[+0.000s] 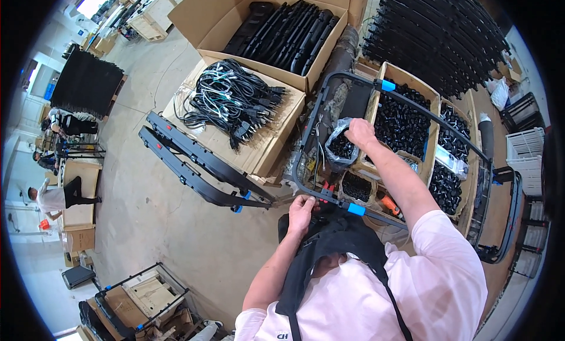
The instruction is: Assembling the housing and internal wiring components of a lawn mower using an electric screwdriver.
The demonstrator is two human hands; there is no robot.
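A black tubular frame [303, 142] with blue sleeves lies across the boxes in front of me. At its near left corner my left hand [301, 216] is closed, thumb and fingers together beside red clips [327, 189]; what is pinched there is too small to make out. My right hand [360, 133] reaches through the frame to a clear plastic bag [339, 142] of small black parts. Its fingers are curled at the bag's opening, and their tips are hidden. Below the bag stands a small box of black screws or similar bits [356, 187].
Open boxes of black parts [403, 122] lie under the frame, beside an orange-handled tool [389, 205]. Left are bundled black cables [231, 99] on a carton and curved black frame pieces [203, 170]. A carton of long black parts [282, 35] stands behind. A person [56, 198] works far left.
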